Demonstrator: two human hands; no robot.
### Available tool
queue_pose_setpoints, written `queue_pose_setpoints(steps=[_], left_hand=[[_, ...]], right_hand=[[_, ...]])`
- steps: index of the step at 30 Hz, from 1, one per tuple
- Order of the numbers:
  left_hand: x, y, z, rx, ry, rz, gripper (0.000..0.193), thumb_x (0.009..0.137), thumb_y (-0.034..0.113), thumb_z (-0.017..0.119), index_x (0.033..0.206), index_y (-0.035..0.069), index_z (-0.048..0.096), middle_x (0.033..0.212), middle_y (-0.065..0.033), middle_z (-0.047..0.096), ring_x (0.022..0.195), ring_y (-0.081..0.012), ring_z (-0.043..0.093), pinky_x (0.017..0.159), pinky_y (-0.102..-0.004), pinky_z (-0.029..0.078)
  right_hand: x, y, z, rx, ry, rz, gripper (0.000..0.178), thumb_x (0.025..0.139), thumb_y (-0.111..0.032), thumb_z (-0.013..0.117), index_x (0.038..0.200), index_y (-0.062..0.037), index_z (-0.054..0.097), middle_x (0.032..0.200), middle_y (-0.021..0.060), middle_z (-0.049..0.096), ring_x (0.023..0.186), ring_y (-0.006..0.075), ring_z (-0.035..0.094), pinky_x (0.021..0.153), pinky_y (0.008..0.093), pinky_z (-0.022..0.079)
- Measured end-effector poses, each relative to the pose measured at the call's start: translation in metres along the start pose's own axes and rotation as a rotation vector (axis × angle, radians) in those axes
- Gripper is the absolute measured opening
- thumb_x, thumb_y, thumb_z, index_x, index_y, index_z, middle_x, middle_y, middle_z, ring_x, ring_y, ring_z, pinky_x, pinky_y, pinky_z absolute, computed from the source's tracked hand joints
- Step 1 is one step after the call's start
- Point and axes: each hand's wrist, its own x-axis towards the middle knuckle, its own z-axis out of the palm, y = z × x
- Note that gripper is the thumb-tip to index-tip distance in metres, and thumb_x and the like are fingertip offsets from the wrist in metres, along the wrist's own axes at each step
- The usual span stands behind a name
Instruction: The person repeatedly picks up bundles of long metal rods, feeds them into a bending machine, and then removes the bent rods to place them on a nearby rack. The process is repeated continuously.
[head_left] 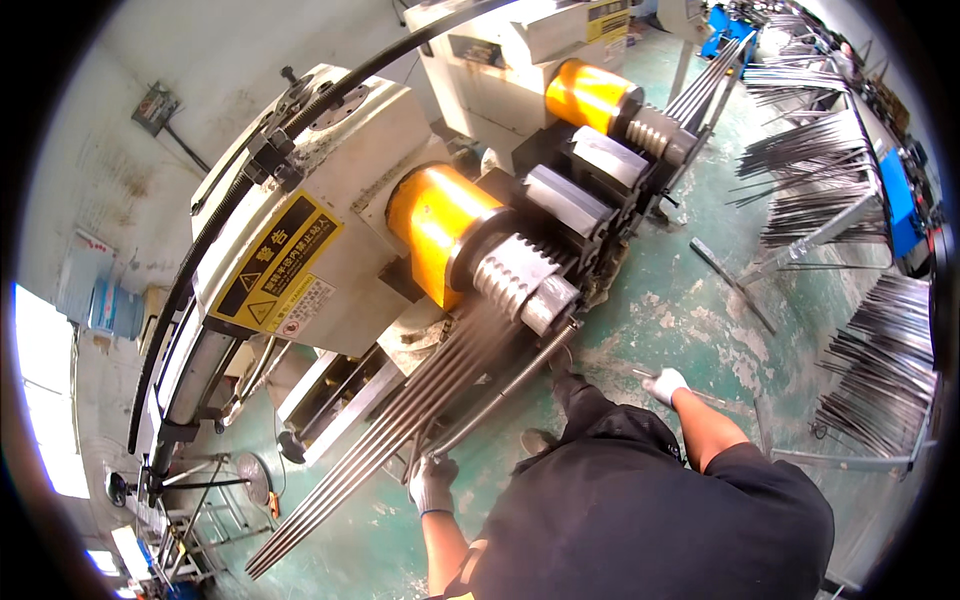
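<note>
My left hand (432, 484), in a white glove, is closed at the lower end of a metal bar (505, 392) that runs along the front of the bending machine (320, 230). Just beyond it, several long steel rods (365, 458) slant down to the left from the machine's grooved metal roller (515, 275); their upper ends are blurred. Off to my right side, my gloved right hand (664, 387) is closed around what looks like a thin metal rod (712, 401), whose tip pokes out past the fingers. The fingers of both hands are partly hidden.
A second machine with an orange cylinder (592, 95) stands beyond, also holding rods (712, 82). Racks of bent rods (880, 370) line the right side. A loose metal bar (733, 286) lies on the green floor (665, 320). A fan (253, 478) stands at lower left.
</note>
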Motion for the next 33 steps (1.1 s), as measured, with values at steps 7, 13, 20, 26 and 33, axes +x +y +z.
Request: queue_pose_setpoints(steps=[7,13,20,26,33], left_hand=[[0.001,-0.043,-0.051,0.148,-0.298,0.18,0.035,0.103,0.031,0.059,0.128,0.007,0.06,0.112,-0.0185,0.068,0.103,-0.0406,0.063,0.091,-0.0537,0.052],[-0.072,0.038,0.019,-0.156,-0.232,0.166,0.037,0.107,0.034,0.06,0.13,0.005,0.059,0.113,-0.0158,0.068,0.098,-0.0373,0.067,0.089,-0.0537,0.056],[-0.144,0.082,0.114,-0.16,-0.096,0.428,0.035,0.102,0.032,0.063,0.127,0.008,0.065,0.113,-0.0102,0.071,0.098,-0.0275,0.066,0.087,-0.0445,0.052],[-0.16,0.122,0.111,-0.251,-0.47,0.677,0.047,0.104,0.037,0.055,0.133,0.002,0.066,0.135,-0.0155,0.069,0.13,-0.0342,0.061,0.121,-0.0502,0.037],[-0.219,0.167,0.14,-0.255,-0.254,0.967,0.047,0.107,0.036,0.055,0.135,-0.001,0.064,0.133,-0.018,0.069,0.122,-0.0329,0.066,0.112,-0.046,0.047]], right_hand=[[-0.045,0.096,0.04,0.261,-0.081,0.378,0.052,0.099,-0.046,0.066,0.098,0.0044,0.076,0.089,0.0169,0.077,0.08,0.0292,0.072,0.075,0.0424,0.056],[-0.012,0.052,-0.017,0.212,0.299,0.143,0.054,0.093,-0.045,0.072,0.11,0.0055,0.076,0.107,0.0283,0.075,0.105,0.0437,0.072,0.093,0.0453,0.056],[-0.045,-0.124,-0.189,0.614,0.467,-0.332,0.042,0.093,-0.037,0.068,0.114,-0.0016,0.075,0.105,0.027,0.074,0.104,0.0444,0.069,0.091,0.0431,0.054],[-0.051,-0.21,-0.256,1.086,0.693,-0.616,0.047,0.102,-0.042,0.067,0.126,-0.0013,0.07,0.117,0.0175,0.075,0.111,0.0301,0.069,0.101,0.039,0.05],[-0.051,-0.252,-0.309,1.595,0.364,-0.516,0.06,0.104,-0.047,0.064,0.143,-0.0015,0.063,0.135,0.0097,0.069,0.118,0.0217,0.061,0.104,0.038,0.046]])
